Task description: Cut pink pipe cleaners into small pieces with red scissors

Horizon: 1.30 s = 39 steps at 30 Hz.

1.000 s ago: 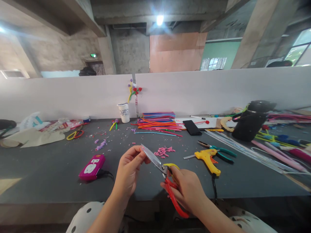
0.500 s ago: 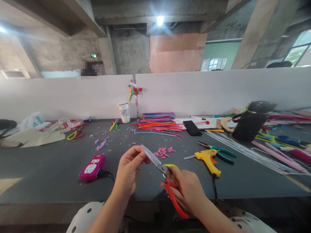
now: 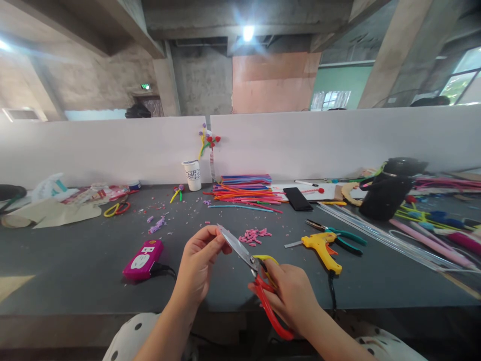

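My right hand grips the red and yellow handles of a pair of scissors, whose closed steel blades point up and left. My left hand is pinched at the blade tips; whatever sits between its fingertips is too small to make out. Both hands hover over the near edge of the dark table. Just beyond the blades lies a small heap of pink cut bits.
A magenta power strip lies to the left. To the right are a yellow glue gun and green-handled pliers. Farther back are a stack of coloured pipe cleaners, a black phone, a white cup and a black kettle.
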Available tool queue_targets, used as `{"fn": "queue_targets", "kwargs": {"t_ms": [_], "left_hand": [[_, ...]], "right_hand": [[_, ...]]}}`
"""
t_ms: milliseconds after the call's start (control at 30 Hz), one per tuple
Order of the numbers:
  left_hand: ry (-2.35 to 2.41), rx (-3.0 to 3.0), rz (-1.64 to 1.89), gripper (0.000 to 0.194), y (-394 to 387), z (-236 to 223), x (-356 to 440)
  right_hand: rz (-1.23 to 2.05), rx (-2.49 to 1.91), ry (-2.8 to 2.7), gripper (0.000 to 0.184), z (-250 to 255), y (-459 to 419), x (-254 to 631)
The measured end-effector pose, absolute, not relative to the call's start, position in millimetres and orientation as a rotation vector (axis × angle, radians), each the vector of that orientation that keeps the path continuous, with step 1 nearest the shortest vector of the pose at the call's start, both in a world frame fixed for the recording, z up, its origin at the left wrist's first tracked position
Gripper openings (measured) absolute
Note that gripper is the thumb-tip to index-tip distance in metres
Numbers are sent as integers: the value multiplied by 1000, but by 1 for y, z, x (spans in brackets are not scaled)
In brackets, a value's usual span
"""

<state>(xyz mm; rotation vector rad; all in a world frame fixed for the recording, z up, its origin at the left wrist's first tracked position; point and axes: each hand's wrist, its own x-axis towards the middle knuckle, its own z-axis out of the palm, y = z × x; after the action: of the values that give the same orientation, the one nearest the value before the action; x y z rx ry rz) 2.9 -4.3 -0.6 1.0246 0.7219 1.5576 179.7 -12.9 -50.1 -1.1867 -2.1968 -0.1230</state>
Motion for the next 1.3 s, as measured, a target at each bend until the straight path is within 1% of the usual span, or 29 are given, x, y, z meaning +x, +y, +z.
{"fn": "queue_targets", "kwargs": {"t_ms": [200,533,733,1100,1300], "left_hand": [[723,1020,1572,5,-4,0,4],[718,1050,1570,6,-4,1,4],[727,1069,1540,6,-5,1,3],[708,1089,1521,6,-2,-2,2],[708,1093,1513,6,-3,-1,2]], "right_hand": [[-138,-1235,-2188,31,-52,-10,180],[-4,-1284,-2225,24,-46,-13,180],[54,-1289,-2259,25,-45,-14,180],[34,-1284,-2258,30,-49,-12,182],[42,-1281,-2256,28,-50,-13,180]]}}
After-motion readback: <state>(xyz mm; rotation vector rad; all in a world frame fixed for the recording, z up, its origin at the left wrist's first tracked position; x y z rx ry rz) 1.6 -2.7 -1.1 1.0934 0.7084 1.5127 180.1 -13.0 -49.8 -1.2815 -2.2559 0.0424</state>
